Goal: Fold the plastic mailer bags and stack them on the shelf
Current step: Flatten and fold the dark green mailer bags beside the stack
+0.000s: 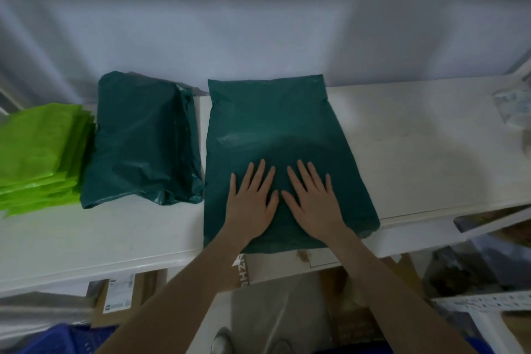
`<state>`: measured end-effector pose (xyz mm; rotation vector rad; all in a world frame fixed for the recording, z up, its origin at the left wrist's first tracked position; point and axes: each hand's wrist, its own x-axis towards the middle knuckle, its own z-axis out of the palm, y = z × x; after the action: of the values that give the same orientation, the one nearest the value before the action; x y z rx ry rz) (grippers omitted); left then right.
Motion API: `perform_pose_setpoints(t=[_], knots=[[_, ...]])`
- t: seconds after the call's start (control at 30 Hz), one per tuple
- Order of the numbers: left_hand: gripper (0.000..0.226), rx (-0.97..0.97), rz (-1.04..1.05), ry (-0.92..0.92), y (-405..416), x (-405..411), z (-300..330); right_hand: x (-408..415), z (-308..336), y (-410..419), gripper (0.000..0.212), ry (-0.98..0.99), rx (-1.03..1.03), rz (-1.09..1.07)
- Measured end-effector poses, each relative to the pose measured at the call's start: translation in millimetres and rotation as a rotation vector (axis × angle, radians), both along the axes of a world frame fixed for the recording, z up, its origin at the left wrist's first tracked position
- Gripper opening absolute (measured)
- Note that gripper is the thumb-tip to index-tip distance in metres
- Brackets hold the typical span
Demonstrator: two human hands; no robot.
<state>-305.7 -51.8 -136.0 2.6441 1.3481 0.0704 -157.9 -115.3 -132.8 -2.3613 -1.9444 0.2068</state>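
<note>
A dark green plastic mailer bag [275,123] lies flat on the white shelf [416,146], its near edge hanging slightly over the shelf's front. My left hand [250,201] and my right hand [314,201] press flat on its near half, side by side, fingers straight and spread. To the left sits a pile of folded dark green bags [143,141]. Further left is a stack of folded bright green bags [40,152].
A pale curtain or wall backs the shelf. A crumpled clear wrapper [514,106] lies at the shelf's far right. Below the shelf are cardboard boxes [120,299], a blue crate [60,339] and a white perforated rack post [482,304].
</note>
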Motion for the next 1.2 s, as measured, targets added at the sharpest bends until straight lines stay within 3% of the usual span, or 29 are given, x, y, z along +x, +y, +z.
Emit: perform_pose_setpoints(t=[0.17,0.43,0.63,0.8,1.03,1.2], knots=[[0.064,-0.019,0.044,-0.008,0.1,0.2,2.3,54.9,5.5,-17.4,0.064,-0.03,-0.082,-0.158],[0.063,-0.058,0.04,0.0,13.0,12.0,3.0,83.2,7.3,-9.9,0.061,-0.061,-0.101,-0.107],[0.068,0.028,0.079,-0.312,-4.6,6.6,18.4,61.2,23.1,-20.5,0.063,-0.097,0.089,-0.011],[0.08,0.03,0.063,-0.105,-42.0,-5.8,11.7,25.0,11.9,-49.1,0.064,-0.018,0.034,0.212],[0.085,-0.034,0.185,-0.034,-43.3,-34.2,-0.6,52.1,4.1,-58.8,0.073,-0.029,-0.034,0.172],[0.087,-0.049,0.128,-0.003,-42.4,-45.6,3.7,77.7,13.5,-70.4,0.075,-0.011,-0.075,0.082]])
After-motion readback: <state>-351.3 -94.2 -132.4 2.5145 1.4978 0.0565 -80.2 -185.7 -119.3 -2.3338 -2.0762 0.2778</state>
